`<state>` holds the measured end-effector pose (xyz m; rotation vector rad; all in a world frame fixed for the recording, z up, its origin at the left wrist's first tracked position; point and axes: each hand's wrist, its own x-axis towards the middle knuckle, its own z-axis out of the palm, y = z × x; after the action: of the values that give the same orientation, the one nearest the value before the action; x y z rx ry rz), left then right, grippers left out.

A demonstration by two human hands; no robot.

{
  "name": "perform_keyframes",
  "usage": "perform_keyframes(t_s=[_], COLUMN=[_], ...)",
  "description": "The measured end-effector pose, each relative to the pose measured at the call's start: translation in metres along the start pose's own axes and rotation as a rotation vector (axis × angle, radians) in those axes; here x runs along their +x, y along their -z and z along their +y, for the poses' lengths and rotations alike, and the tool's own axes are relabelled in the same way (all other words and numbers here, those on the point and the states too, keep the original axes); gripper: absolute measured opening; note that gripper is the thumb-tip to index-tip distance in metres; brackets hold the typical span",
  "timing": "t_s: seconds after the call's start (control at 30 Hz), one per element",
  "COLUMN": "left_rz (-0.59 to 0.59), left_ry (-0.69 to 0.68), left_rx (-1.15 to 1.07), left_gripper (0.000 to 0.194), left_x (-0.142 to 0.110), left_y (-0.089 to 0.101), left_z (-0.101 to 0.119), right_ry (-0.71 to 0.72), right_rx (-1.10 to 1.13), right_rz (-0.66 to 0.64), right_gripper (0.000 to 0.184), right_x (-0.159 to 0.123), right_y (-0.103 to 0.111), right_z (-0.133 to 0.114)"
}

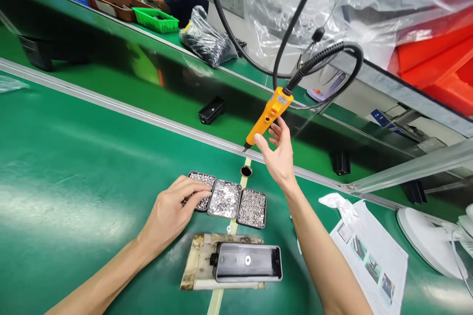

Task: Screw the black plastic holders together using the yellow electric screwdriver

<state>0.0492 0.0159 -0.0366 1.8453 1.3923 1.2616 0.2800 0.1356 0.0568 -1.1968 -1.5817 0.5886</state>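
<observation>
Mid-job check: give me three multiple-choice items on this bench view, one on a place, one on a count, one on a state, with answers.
1. Where do the left hand's fingertips rest?
A. On the leftmost screw tray
B. On the grey part
C. On the paper sheet

2. How many screw trays lie side by side?
A. Two
B. Three
C. Five

3. What is the right hand doing with the orange screwdriver?
A. Gripping it in a closed fist
B. Open, fingers spread right beside its lower end
C. Resting flat on the table

Answers: 1 A, the fingers lie over the leftmost tray's screws. 2 B, three trays lie in a row above the grey part. 3 B, the palm is open and not closed round the hanging tool.
</observation>
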Motion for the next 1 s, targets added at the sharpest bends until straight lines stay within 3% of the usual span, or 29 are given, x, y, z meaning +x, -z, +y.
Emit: perform_keyframes(t_s=[0.17,0.4,0.53,0.67,1.0], left_rz=[0.082,-0.021,-0.069,-0.061,-0.029], left_ry=[-0.014,0.119,0.126,0.09,-0.022], left_rx=[-0.05,-0.159,-0.181,-0.231,-0.302], left_gripper=[0.024,0.017,0.011,0.008,0.01], left_x=[-0.001,0.012,0.017,0.011,0.006], left_y=[-0.004,-0.018,-0.031,-0.04,-0.041], left_z=[-0.001,0.034,0.045,0.046,0.045], right_ry=[-0.043,-0.075,-0.113,-0.09,-0.101], right_rx=[0.159,0.496,0.704,0.84,0.931], right_rz=[-0.056,-0.067,0.013,0.009,-0.117], right_gripper=[0.055,0.043,0.013,0.025,0.022], right_x=[0.027,-0.015,-0.039,-0.052,-0.06], right_y=[-0.029,-0.009,0.002,0.009,0.001], right_z=[-0.004,-0.033,-0.059,-0.075,-0.078])
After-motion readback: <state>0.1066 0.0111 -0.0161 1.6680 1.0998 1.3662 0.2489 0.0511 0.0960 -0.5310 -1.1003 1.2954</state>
